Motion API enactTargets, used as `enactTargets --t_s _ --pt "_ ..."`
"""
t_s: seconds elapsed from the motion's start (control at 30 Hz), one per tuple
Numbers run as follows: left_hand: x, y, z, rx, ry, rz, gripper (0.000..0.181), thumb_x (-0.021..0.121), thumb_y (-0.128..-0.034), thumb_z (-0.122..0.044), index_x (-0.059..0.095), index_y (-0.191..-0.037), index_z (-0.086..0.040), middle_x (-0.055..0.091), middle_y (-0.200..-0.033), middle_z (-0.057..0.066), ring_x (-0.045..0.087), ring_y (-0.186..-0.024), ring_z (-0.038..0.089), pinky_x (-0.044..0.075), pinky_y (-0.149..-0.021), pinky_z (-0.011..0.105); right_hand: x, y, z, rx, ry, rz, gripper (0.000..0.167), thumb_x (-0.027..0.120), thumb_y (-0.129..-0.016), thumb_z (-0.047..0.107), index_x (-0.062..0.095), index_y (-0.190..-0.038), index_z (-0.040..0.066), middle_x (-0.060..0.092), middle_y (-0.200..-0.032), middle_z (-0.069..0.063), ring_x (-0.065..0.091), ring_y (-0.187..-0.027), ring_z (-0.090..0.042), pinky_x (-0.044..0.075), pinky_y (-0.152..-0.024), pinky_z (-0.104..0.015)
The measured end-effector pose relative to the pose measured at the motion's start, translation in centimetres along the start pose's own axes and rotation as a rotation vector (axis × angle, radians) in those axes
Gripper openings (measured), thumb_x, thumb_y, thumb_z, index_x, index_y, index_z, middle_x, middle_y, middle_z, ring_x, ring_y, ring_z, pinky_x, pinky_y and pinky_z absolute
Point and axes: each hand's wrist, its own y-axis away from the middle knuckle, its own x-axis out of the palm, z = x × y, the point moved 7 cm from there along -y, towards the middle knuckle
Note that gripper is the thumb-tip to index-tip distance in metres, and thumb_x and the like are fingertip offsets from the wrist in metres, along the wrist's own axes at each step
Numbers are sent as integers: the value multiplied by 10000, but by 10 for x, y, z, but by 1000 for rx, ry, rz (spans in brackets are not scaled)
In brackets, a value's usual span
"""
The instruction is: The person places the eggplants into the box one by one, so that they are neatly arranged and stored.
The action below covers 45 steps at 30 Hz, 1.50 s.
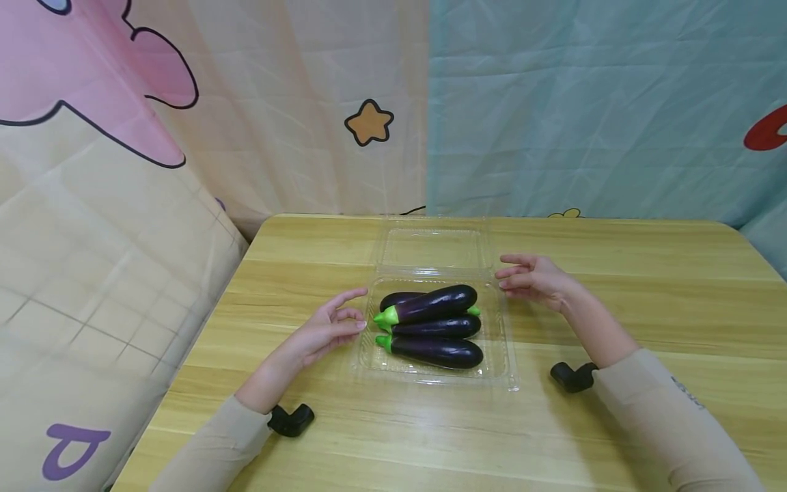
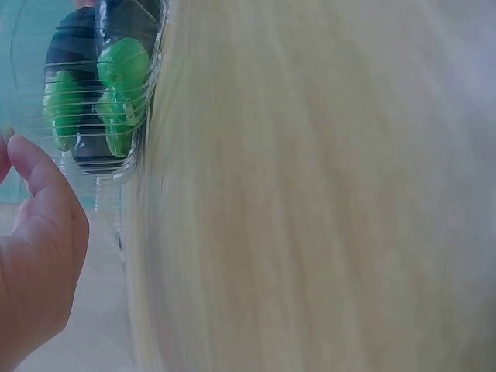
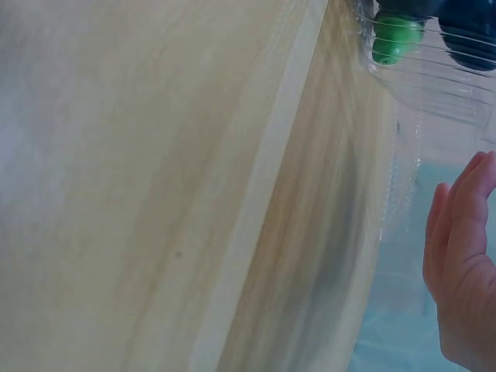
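Note:
A clear plastic clamshell box (image 1: 495,362) sits on the table with its lid (image 1: 434,247) folded back, away from the person. Several glossy dark purple eggplants (image 1: 438,352) with green stem caps lie in it, one resting across the others. At the box's left side is the left hand (image 1: 321,333), fingers loosely bent and the fingertips close to the rim; whether they touch it I cannot tell. The right hand (image 1: 536,281) hovers by the far right corner near the hinge, its fingers extended toward the box. Neither hand grips anything. Green caps (image 2: 122,66) show through the box wall in the left wrist view.
The box stands on a light wood-grain table (image 1: 645,301). A printed curtain (image 1: 584,109) hangs right behind the table's far edge, and more printed cloth (image 1: 80,273) is on the left. Black wrist mounts (image 1: 292,420) stick out from both sleeves.

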Motion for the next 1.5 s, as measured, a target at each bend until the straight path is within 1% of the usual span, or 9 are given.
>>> enactTargets --t_s 0.17,0.33,0.47,0.6,0.77,0.97,1.13,1.3,1.5 --pt "0 0 0 -2 -1 -3 672 569 -869 38 260 -1454 -79 537 -920 4 553 -734 79 475 -675 182 1 -1 0 7 10 28 749 508 -863 -122 52 -1455 -74 624 -938 -9 639 -788 -99 529 -705 -228" --pt "0 0 -1 -10 -8 -10 663 570 -875 29 270 -1452 -100 537 -923 6 550 -735 84 468 -667 182 2 0 -1 -1 7 32 767 517 -856 -130 51 -1460 -56 617 -957 -15 635 -778 -108 529 -705 -232" --pt "0 0 0 -11 -11 -9 657 568 -880 26 271 -1451 -108 539 -925 4 549 -740 85 466 -669 183 2 -1 -1 -21 17 24 779 535 -851 -132 59 -1462 -44 592 -1006 -14 625 -750 -109 528 -695 -236" --pt "-1 -1 0 -2 -17 0 669 575 -876 21 258 -1454 -89 539 -928 2 551 -739 77 468 -670 182 1 -1 0 -54 58 10 786 557 -847 -120 79 -1464 -25 529 -1102 -31 604 -731 -100 522 -686 -240" --pt "0 -1 0 5 -17 0 666 564 -876 34 254 -1455 -76 532 -926 1 552 -745 72 476 -685 186 3 1 2 -99 93 6 783 555 -852 -116 77 -1462 -10 472 -1164 -65 598 -752 -102 525 -705 -263" --pt "0 0 0 6 -11 0 667 553 -879 45 245 -1459 -70 527 -922 1 550 -751 72 480 -696 188 5 3 4 -128 49 -1 782 545 -846 -141 71 -1453 -11 549 -1117 -18 610 -758 -119 532 -708 -277" --pt "1 -1 0 6 -2 0 674 565 -874 39 247 -1459 -70 529 -915 0 555 -750 72 485 -700 188 5 3 3 -144 18 -20 745 555 -825 -158 163 -1422 54 590 -1084 14 609 -779 -147 534 -721 -287" --pt "0 -1 0 7 9 -4 697 602 -862 20 250 -1457 -65 530 -912 6 558 -752 74 487 -700 189 6 2 3 -183 -26 0 628 531 -832 -174 253 -1303 135 621 -1049 16 601 -779 -155 536 -702 -291" --pt "1 0 -1 4 9 -9 706 618 -857 5 255 -1459 -66 527 -918 10 556 -761 76 487 -706 190 7 2 4 -228 -68 26 550 485 -831 -210 285 -1202 144 643 -1021 13 612 -750 -136 537 -666 -282"
